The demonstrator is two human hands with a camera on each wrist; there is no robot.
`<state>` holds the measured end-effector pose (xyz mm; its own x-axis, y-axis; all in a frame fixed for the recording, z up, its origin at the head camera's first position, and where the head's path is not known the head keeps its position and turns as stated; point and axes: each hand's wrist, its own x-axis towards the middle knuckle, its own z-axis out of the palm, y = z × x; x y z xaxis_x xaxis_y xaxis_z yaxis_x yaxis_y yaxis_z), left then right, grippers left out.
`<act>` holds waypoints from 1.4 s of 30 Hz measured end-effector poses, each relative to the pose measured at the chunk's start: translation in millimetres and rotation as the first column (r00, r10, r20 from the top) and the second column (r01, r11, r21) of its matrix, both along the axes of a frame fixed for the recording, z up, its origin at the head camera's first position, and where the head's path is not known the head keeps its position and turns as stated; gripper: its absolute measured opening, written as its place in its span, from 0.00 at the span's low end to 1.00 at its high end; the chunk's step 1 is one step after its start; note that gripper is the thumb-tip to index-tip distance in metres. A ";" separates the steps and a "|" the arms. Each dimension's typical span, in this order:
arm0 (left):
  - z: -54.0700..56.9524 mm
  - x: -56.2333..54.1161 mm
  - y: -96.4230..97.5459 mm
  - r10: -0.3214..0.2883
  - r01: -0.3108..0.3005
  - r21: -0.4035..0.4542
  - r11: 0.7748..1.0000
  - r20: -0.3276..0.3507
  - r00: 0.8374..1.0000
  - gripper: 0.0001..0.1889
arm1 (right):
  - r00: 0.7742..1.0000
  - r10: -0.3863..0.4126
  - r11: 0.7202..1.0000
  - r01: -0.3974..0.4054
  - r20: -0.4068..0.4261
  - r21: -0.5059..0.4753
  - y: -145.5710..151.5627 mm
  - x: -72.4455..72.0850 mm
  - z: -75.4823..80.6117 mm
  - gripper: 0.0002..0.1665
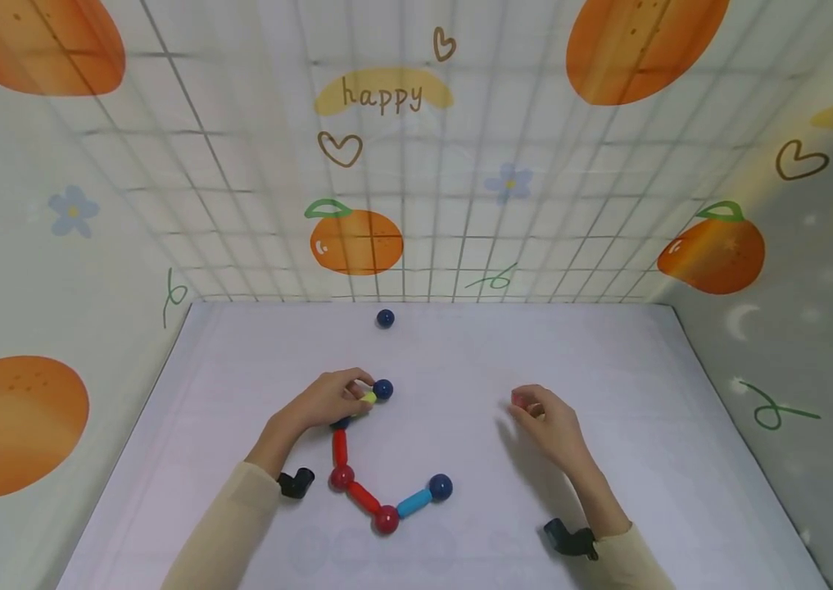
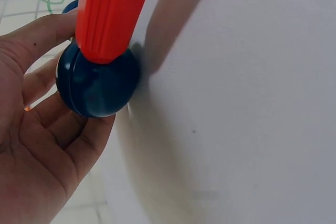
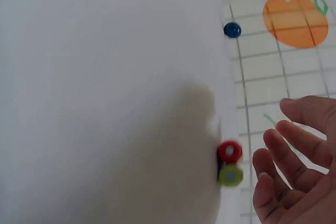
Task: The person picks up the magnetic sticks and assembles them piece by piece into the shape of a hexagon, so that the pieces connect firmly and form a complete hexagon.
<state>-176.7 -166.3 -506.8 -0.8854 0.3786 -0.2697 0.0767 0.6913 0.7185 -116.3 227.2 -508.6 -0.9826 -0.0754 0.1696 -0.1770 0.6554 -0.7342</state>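
Observation:
My left hand (image 1: 331,397) pinches a yellow stick (image 1: 368,397), mostly covered by fingers, with a dark blue ball (image 1: 382,389) at its far end. The chain carries on from a second blue ball (image 2: 100,85) under the hand to a red stick (image 1: 340,448), a red ball (image 1: 341,478), another red stick (image 1: 364,497), a second red ball (image 1: 386,519), a light blue stick (image 1: 414,503) and a blue end ball (image 1: 441,487). On the right, my right hand (image 1: 549,422) hovers with loosely bent fingers beside a red stick (image 3: 229,151) and a yellow-green stick (image 3: 231,175).
A loose blue ball (image 1: 385,318) lies near the back edge of the white table (image 1: 608,352). Printed cloth walls (image 1: 431,164) stand behind and at both sides. A black wrist camera (image 1: 296,483) sits by the left sleeve, another wrist camera (image 1: 569,539) by the right.

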 end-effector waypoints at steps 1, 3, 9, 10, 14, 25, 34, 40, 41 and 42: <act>-0.3 0.5 -0.9 0.002 -0.002 -0.001 1.000 -0.001 1.000 0.20 | 1.000 -0.012 1.000 0.011 0.012 0.005 2.8 0.4 -0.8 0.16; -0.9 1.6 -2.5 0.008 -0.008 -0.002 1.000 -0.002 1.000 0.20 | 0.999 -0.031 0.999 0.031 0.042 0.014 7.5 0.9 -1.8 0.16; -4.7 3.6 -6.1 0.016 -0.016 0.004 1.000 -0.006 1.000 0.20 | 0.988 -0.096 0.994 0.090 0.118 0.059 16.5 2.0 -1.2 0.16; -5.1 3.9 -6.4 0.017 -0.017 0.005 1.000 -0.007 1.000 0.20 | 0.986 -0.108 0.993 0.101 0.128 0.066 17.7 1.8 -1.4 0.16; -5.5 5.1 -7.0 0.019 -0.019 0.014 1.000 -0.002 1.000 0.20 | 0.976 -0.140 0.987 0.126 0.166 0.096 21.7 -0.3 -3.3 0.17; -4.2 6.9 -6.5 -0.002 0.001 0.035 0.999 0.012 1.000 0.20 | 0.963 -0.129 0.987 0.102 0.235 0.125 26.5 -4.3 -7.5 0.19; -3.5 6.5 -3.5 -0.025 0.025 0.046 0.999 0.005 1.000 0.20 | 0.959 -0.156 0.977 0.114 0.236 0.179 24.9 -7.9 -5.4 0.20; -3.6 6.7 0.5 -0.029 0.028 0.050 0.998 0.013 0.999 0.19 | 0.963 -0.156 0.965 0.101 0.221 0.240 23.5 -11.6 -4.9 0.20; -3.6 6.8 1.0 -0.030 0.029 0.049 0.998 0.012 0.999 0.19 | 0.962 -0.158 0.964 0.101 0.221 0.246 23.3 -12.1 -5.1 0.19; -3.6 6.9 1.5 -0.029 0.029 0.046 0.999 0.012 1.000 0.19 | 0.962 -0.160 0.962 0.102 0.219 0.253 23.4 -12.5 -5.7 0.19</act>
